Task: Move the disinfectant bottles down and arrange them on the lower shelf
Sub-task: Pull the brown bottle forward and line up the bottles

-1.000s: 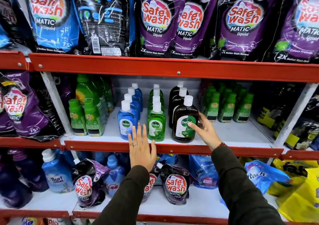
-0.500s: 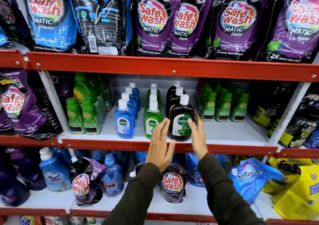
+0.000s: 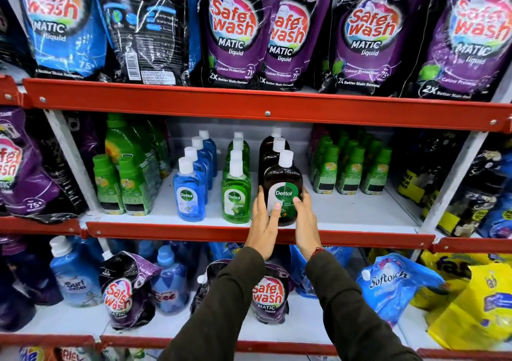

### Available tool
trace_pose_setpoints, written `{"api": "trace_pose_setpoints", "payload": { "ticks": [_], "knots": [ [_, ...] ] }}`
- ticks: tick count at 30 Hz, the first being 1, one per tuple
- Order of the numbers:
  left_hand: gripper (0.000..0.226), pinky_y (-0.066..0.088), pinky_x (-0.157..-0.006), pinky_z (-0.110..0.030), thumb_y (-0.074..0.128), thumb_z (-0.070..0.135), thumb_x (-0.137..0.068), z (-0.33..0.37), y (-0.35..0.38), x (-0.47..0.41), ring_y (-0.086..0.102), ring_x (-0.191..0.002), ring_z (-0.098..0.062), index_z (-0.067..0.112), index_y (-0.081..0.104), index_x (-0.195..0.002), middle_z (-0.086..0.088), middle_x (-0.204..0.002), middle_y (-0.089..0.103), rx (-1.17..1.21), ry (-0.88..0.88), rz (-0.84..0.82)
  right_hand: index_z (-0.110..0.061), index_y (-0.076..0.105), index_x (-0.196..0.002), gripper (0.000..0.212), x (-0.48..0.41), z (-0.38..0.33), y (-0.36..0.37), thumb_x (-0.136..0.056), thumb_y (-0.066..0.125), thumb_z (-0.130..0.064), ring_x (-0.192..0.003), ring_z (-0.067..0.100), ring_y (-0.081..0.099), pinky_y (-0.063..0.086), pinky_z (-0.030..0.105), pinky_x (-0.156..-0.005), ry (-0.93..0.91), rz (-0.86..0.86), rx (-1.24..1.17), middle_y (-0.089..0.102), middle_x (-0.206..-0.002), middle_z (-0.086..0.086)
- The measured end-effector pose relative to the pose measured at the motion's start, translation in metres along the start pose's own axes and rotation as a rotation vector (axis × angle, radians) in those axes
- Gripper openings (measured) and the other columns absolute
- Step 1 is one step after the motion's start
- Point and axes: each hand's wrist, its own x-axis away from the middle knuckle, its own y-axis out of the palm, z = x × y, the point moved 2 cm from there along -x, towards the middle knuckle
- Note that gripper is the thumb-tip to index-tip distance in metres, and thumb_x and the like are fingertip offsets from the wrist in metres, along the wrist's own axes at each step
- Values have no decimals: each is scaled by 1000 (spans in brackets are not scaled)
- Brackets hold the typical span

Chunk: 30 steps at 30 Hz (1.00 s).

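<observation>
Both your hands are clasped on the front brown Dettol bottle.

Your left hand (image 3: pixel 264 222) presses its left side and your right hand (image 3: pixel 304 219) its right, fingers wrapped onto the label. The brown Dettol bottle (image 3: pixel 283 186) stands upright at the middle shelf's (image 3: pixel 360 211) front edge, just beside the green Dettol bottle (image 3: pixel 236 194); the lower shelf (image 3: pixel 304 324) carries pouches.

Bare shelf board (image 3: pixel 327 208) right of the brown Dettol bottle (image 3: pixel 284 191); green Dettol bottle (image 3: pixel 236 194) just beside its left.
</observation>
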Motion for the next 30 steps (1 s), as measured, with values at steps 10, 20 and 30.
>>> {"api": "trace_pose_setpoints", "payload": {
  "ticks": [10,20,30],
  "knots": [
    [67,6,-92,14,39,36,-108,3,-4,3,9,-141,5,18,3,-162,-3,-170,9,-31,18,43,-28,40,-151,50,-3,5,-1,-101,43,-23,-125,8,58,42,43,-118,-30,-78,2,62,-132,-9],
    [49,29,-117,-18,33,43,-104,-7,-28,23,38,-142,-3,28,36,-151,-1,-153,42,-77,302,312,-18,51,-142,41,27,5,14,-102,48,-28,-134,3,48,40,37,-117,-352,237,87,51,-141,0],
    [59,7,-123,-24,26,43,-108,-13,-82,-2,8,-156,-6,22,13,-162,4,-171,11,86,56,322,-30,17,-161,71,40,-1,91,-98,29,-61,-156,5,15,11,39,-131,-17,-219,53,17,-170,-10]
  ]
}}
